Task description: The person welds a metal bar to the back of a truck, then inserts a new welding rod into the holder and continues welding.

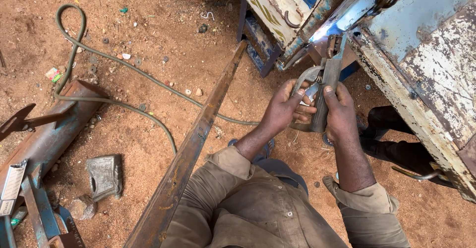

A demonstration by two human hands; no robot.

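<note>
Both hands grip the welding holder [317, 96]: left hand [283, 110] and right hand [341, 114] closed around it, welding the old metal body [421, 44] far right. Next, I think, needs steady holding.

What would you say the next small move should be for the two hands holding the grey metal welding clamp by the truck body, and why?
Probably steady the grey metal welding clamp in place. Both the left hand and right hand grip its handles, and a bright glare shows at the rusty white and blue painted truck body just above its tip, so the tip looks to be at work there.
</note>
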